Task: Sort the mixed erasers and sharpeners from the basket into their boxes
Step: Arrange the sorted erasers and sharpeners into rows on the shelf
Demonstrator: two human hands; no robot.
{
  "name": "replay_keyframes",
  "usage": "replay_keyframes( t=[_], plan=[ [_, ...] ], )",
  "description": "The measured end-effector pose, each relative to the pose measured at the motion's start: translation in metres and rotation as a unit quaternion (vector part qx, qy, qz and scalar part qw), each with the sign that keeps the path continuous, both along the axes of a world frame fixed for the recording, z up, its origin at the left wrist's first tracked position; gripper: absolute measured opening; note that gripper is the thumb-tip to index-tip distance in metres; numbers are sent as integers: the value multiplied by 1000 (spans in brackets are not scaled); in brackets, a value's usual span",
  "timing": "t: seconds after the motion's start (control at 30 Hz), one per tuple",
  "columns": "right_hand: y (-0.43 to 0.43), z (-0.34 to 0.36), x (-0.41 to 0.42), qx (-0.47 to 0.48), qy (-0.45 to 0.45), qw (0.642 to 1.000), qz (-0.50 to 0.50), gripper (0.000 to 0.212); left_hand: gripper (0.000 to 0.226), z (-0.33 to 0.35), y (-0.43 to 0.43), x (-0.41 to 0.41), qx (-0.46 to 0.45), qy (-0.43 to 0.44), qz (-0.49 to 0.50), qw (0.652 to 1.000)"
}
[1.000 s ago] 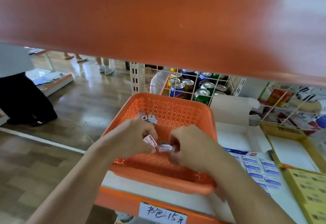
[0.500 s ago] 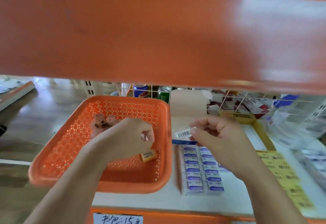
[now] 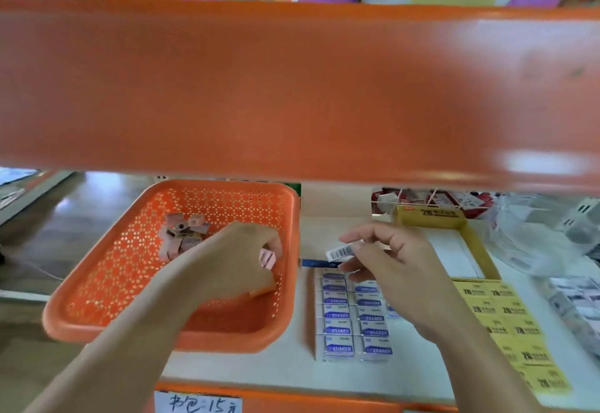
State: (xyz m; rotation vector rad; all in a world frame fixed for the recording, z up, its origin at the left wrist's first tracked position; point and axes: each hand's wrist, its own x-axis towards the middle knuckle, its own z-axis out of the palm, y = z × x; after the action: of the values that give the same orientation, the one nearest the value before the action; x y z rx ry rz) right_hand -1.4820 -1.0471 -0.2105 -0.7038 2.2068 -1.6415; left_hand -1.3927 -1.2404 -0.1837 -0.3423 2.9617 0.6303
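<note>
Pinching a barcoded eraser [image 3: 340,252] crosswise, the right hand [image 3: 399,269] hovers over the far end of the eraser box [image 3: 310,315]; left hand [image 3: 233,260] grips a pink piece [image 3: 268,258] (sharpener, perhaps) in the basket [image 3: 220,336]

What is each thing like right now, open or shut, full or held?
Orange basket: sits on the shelf, a small pile of pieces inside.
Left hand: in the basket, fingers curled round a pink piece.
Right hand: pinches a white barcoded eraser above the eraser box.
Eraser box: open, rows almost full.
Yellow box: open.
</note>
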Motion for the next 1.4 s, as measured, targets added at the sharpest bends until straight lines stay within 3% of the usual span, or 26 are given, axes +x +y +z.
replay_keyframes(
  t=[0.1,0.27,0.4,0.5,0.83,1.23,1.4],
  plan=[
    [13,-1,-5,-50,-36,998,-25,27,28,0,12,-6,23,90,-11,996],
    [65,-5,-17,-95,-21,993,-68,18,35,5,68,-25,80,225,-57,969],
    [116,-13,-36,-116,-35,986,-115,20,19,-13,122,-48,130,201,-58,969],
    [146,-14,-51,-119,-56,985,-114,16,20,-26,151,-63,158,179,-32,971],
    [193,-19,-89,-149,-137,979,-22,15,14,-39,215,-81,156,156,41,974],
    [180,-17,-95,-43,-70,996,44,25,8,-33,213,-66,92,179,151,968],
    [146,-18,-79,46,61,991,111,6,24,-41,178,-35,53,173,204,962]
  ],
)
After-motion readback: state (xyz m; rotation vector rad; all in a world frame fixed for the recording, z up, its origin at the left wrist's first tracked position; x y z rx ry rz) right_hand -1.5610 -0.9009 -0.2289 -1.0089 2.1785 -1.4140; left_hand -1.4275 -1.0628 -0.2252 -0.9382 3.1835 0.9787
